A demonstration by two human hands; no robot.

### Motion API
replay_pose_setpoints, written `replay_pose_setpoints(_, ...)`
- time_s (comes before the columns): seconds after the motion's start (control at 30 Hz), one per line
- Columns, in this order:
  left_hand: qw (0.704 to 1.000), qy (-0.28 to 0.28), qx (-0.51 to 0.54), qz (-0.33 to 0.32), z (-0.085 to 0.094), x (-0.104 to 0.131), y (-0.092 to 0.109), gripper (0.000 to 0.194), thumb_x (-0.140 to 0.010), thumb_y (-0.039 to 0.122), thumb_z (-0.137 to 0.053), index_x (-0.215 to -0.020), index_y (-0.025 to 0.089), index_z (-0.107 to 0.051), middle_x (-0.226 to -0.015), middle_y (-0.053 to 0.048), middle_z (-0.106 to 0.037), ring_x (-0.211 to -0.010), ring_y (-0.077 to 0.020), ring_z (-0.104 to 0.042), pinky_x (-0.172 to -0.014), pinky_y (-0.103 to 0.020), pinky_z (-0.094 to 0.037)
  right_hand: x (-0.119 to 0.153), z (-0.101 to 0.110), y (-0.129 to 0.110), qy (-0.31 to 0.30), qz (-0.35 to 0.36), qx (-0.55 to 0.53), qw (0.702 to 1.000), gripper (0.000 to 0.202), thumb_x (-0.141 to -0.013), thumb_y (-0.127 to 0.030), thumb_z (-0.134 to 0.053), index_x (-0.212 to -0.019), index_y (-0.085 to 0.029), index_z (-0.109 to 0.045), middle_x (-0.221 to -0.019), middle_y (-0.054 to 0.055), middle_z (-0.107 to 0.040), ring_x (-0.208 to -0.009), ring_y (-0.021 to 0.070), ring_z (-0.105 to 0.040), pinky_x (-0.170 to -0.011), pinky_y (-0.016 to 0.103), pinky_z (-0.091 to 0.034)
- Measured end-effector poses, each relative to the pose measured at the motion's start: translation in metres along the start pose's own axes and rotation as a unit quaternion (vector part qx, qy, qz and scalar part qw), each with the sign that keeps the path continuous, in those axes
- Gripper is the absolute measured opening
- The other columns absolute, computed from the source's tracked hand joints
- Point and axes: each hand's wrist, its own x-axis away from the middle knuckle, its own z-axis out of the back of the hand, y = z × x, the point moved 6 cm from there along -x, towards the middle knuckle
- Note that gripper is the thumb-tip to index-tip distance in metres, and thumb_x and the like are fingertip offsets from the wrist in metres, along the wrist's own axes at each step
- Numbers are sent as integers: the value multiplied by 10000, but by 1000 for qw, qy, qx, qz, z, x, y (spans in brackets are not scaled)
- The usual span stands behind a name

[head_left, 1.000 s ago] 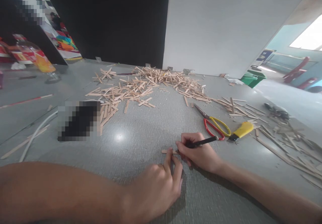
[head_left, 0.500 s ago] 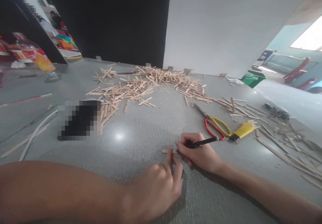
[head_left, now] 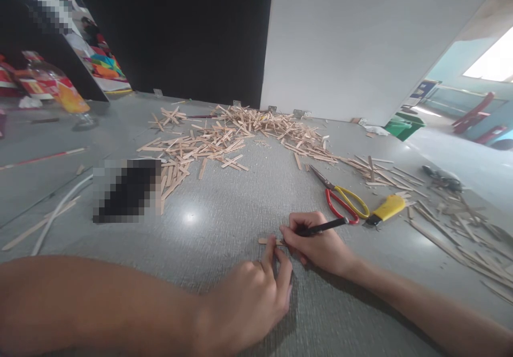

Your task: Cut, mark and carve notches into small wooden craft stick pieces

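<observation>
Head view unchanged: left fingers (head_left: 269,251) on stick (head_left: 263,241), right fingers (head_left: 292,238) gripping pen (head_left: 326,226).

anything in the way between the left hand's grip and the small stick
Nothing visible: a finger of the left hand's grip rests on the small stick. The right hand's grip, holding a pen, is close by the stick's right end. The scissors lie beyond it, out of the way.

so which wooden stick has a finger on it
The flat, pale wooden stick partly under the bare left hand, beside the right hand with its slim black pen; the other wooden sticks lie farther off, touched by neither hand.
</observation>
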Motion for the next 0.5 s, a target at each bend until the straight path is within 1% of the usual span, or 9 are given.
replay_pose_setpoints(0.23, 1000, 14, -4, -4, 3, 0, 1, 491, -904, 272, -660, -1250, -77, -660, -1178, -376, -703, -658, -281, -752, -413, -285, -468, -1, -1, 1, -2, 8, -3, 1000, 419, -953, -361, -634, -603, -237, -440, -462, -65, -509, -344, 80, -465, -344, 193, -290)
replay_pose_setpoints(0.4, 1000, -2, -4, -5, 2, -1, 0, 504, -917, 279, -643, -1270, -81, -652, -1181, -375, -702, -645, -264, -751, -412, -275, -472, 0, -1, 0, -3, 9, -4, 1000, 419, -948, -352, -638, -599, -237, -435, -448, -74, -483, -345, 77, -454, -354, 192, -288)
replay_pose_setpoints(0.5, 1000, -3, -7, -10, 1, -1, 1, 493, -922, 273, -625, -1275, -69, -655, -1202, -370, -697, -657, -265, -754, -413, -275, -477, 0, -1, -1, -4, 8, -4, 1000, 423, -944, -360, -643, -598, -236, -433, -448, -73, -481, -347, 78, -454, -356, 192, -285)
